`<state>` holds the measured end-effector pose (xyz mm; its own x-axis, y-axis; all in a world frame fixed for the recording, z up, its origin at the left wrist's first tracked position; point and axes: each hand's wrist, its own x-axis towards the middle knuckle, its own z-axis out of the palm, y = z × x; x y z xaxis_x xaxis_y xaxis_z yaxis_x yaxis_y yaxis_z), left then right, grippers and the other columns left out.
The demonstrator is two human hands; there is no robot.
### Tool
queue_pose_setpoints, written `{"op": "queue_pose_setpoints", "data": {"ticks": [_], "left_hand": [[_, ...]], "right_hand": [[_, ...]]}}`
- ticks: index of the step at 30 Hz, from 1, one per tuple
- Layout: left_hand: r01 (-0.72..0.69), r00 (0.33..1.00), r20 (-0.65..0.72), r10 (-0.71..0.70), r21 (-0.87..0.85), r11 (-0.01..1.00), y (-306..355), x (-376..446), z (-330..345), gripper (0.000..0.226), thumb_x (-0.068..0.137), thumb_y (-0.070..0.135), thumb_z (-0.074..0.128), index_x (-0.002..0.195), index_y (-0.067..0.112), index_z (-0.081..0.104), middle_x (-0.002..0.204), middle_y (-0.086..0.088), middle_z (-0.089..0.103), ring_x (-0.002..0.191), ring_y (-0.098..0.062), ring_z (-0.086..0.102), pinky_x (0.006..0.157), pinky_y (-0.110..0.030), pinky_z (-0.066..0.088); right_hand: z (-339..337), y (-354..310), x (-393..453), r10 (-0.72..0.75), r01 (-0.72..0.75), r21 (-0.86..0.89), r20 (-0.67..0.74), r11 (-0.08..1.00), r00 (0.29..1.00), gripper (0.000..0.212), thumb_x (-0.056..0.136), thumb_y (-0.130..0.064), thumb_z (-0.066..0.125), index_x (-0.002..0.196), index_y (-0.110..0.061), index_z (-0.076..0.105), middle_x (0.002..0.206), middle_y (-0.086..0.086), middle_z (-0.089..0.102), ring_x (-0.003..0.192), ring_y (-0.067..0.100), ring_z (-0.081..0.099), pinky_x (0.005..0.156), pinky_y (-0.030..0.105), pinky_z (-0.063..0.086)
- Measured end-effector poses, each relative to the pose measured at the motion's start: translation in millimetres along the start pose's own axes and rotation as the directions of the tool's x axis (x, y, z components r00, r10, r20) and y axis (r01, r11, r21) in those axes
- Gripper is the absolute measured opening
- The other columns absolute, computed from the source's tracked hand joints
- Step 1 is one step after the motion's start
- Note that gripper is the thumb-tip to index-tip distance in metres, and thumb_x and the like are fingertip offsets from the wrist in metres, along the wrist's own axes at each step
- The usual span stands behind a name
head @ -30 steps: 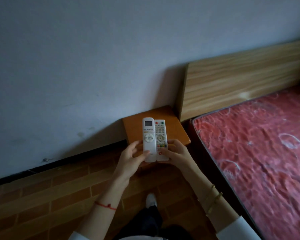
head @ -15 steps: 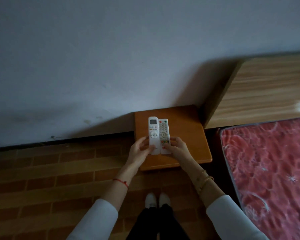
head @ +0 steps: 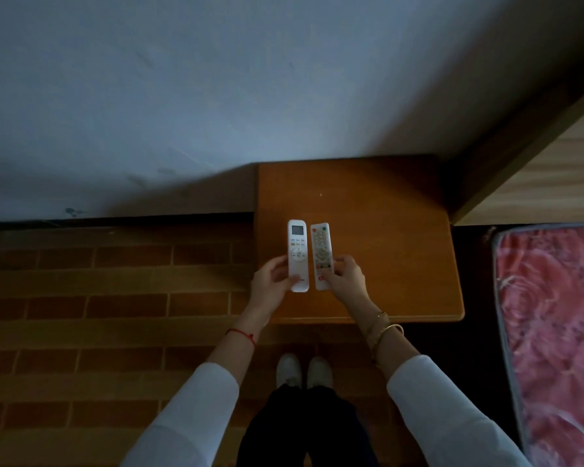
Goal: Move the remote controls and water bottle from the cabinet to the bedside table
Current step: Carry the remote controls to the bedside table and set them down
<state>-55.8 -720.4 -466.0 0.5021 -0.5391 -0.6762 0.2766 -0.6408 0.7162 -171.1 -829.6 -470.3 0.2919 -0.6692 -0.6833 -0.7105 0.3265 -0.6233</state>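
Left hand [head: 272,281]: fingers [head: 277,264] wrapped round the lower end of the remote with a screen [head: 297,254]. Right hand [head: 346,279]: fingers [head: 339,264] gripping the lower end of the button remote [head: 321,255]. The two remotes lie side by side, a narrow gap between them, long axes pointing toward the wall [head: 216,96], over the left half of the orange desk [head: 385,230]. Whether they rest on the top or hang just above it cannot be told.

Progress, as judged: both remotes brought to the bedside desk, not yet let go. Water bottle not in view; cabinet not in view. That trip appears to remain.

Edges and room: desk top bare apart from the remotes, with ample space to the right and toward the wall for a bottle. Left edge lies close to the screen remote. Headboard [head: 553,170] stands at the right rear corner; mattress [head: 553,315] beyond a dark gap. Brick-pattern floor [head: 98,281] open to the left.
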Motion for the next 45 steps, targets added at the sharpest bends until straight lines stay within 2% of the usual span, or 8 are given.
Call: {"op": "queue_pose_setpoints", "data": {"ticks": [7, 11, 15, 19, 24, 31, 34, 45], "left_hand": [[-0.026, 0.999, -0.033, 0.029, 0.070, 0.997, -27, 21, 12, 0.053, 0.081, 0.011, 0.071, 0.131, 0.014, 0.052, 0.115, -0.003, 0.066, 0.103, -0.015, 0.062, 0.084, -0.031, 0.053], [-0.054, 0.995, -0.076, 0.064, 0.125, 0.991, -37, 29, 14, 0.052, 0.080, 0.015, 0.073, 0.128, 0.018, 0.055, 0.116, -0.002, 0.066, 0.101, -0.016, 0.065, 0.084, -0.030, 0.055], [-0.106, 0.981, -0.132, 0.142, 0.248, 0.963, -37, 31, 15, 0.056, 0.075, 0.022, 0.077, 0.128, 0.019, 0.057, 0.117, 0.002, 0.057, 0.082, -0.010, 0.065, 0.074, -0.023, 0.054], [-0.115, 0.968, -0.181, 0.174, 0.297, 0.948, -38, 29, 18, 0.057, 0.075, 0.019, 0.078, 0.128, 0.020, 0.057, 0.106, 0.004, 0.066, 0.084, -0.007, 0.064, 0.059, -0.007, 0.048], [-0.140, 0.943, -0.237, 0.233, 0.354, 0.925, -37, 22, 24, 0.045, 0.077, 0.016, 0.076, 0.119, 0.019, 0.058, 0.107, 0.003, 0.068, 0.089, -0.004, 0.060, 0.058, -0.004, 0.047], [-0.173, 0.949, -0.135, 0.285, 0.533, 0.828, -34, 8, 23, 0.055, 0.087, 0.021, 0.063, 0.138, 0.014, 0.044, 0.130, -0.004, 0.054, 0.111, -0.015, 0.056, 0.089, -0.028, 0.053], [-0.174, 0.949, -0.100, 0.298, 0.622, 0.763, -20, -10, 13, 0.056, 0.091, 0.024, 0.058, 0.142, 0.014, 0.037, 0.142, -0.005, 0.046, 0.132, -0.020, 0.042, 0.107, -0.035, 0.041], [-0.308, 0.837, -0.077, 0.542, 0.751, 0.584, 101, -148, -69, 0.043, 0.094, 0.028, 0.053, 0.135, 0.016, 0.048, 0.136, -0.004, 0.052, 0.129, -0.019, 0.045, 0.107, -0.040, 0.040]], "right_hand": [[23, 23, 13, -0.060, 0.056, -0.066, -0.054, 0.996, 0.997, 0.038, 0.088, -0.014, 0.062, 0.121, -0.007, 0.046, 0.118, 0.013, 0.065, 0.088, 0.014, 0.062, 0.041, 0.005, 0.042], [27, 25, 14, -0.104, 0.100, -0.047, -0.071, 0.994, 0.992, 0.037, 0.089, -0.012, 0.061, 0.121, -0.010, 0.042, 0.115, 0.011, 0.066, 0.087, 0.013, 0.062, 0.043, 0.007, 0.045], [33, 27, 17, -0.192, 0.179, -0.105, -0.127, 0.978, 0.973, 0.033, 0.086, -0.010, 0.063, 0.114, -0.009, 0.046, 0.120, 0.008, 0.055, 0.105, 0.020, 0.058, 0.067, 0.013, 0.047], [34, 34, 19, -0.231, 0.198, -0.206, -0.151, 0.958, 0.961, 0.026, 0.088, -0.017, 0.060, 0.111, -0.010, 0.050, 0.117, 0.010, 0.049, 0.107, 0.025, 0.052, 0.082, 0.033, 0.053], [29, 34, 20, -0.268, 0.232, -0.260, -0.112, 0.937, 0.957, 0.031, 0.087, -0.018, 0.062, 0.115, -0.011, 0.048, 0.118, 0.009, 0.056, 0.111, 0.024, 0.053, 0.086, 0.038, 0.055], [19, 24, 10, -0.279, 0.218, -0.517, -0.043, 0.828, 0.959, 0.046, 0.085, -0.026, 0.065, 0.125, -0.011, 0.047, 0.125, 0.011, 0.051, 0.115, 0.028, 0.048, 0.095, 0.040, 0.048], [7, 12, -6, -0.279, 0.206, -0.604, -0.028, 0.770, 0.960, 0.048, 0.088, -0.029, 0.060, 0.130, -0.011, 0.044, 0.131, 0.011, 0.048, 0.121, 0.029, 0.044, 0.097, 0.042, 0.044], [-71, -94, -145, -0.430, 0.390, -0.622, 0.093, 0.679, 0.898, 0.045, 0.093, -0.026, 0.051, 0.136, -0.014, 0.044, 0.141, 0.008, 0.047, 0.137, 0.027, 0.033, 0.110, 0.043, 0.031]]}}
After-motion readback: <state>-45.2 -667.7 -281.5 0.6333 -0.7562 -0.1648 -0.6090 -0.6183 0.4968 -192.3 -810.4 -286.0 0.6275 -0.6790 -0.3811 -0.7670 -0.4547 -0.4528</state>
